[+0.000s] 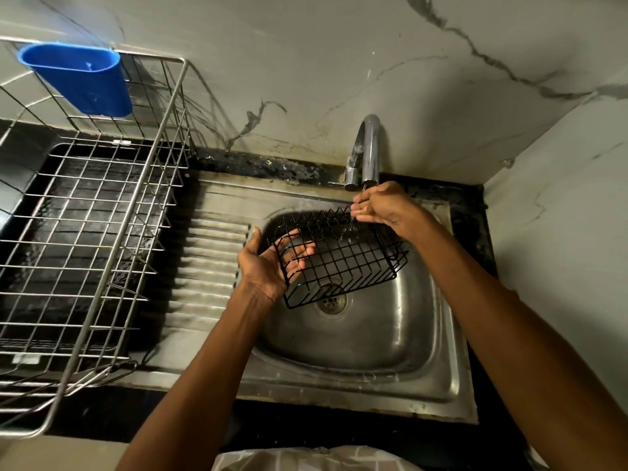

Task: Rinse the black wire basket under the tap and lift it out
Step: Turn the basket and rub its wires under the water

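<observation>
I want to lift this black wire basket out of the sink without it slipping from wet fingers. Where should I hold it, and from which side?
Probably by the two short ends, one hand from each side. The black wire basket hangs tilted over the sink; the left hand already hooks fingers through the left end's mesh, and the right hand pinches the far right rim under the tap. Curling fingers through the open grid should hold better than pinching thin wire.

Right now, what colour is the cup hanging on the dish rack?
Blue; the cup shows plainly in the head view, top left.
</observation>
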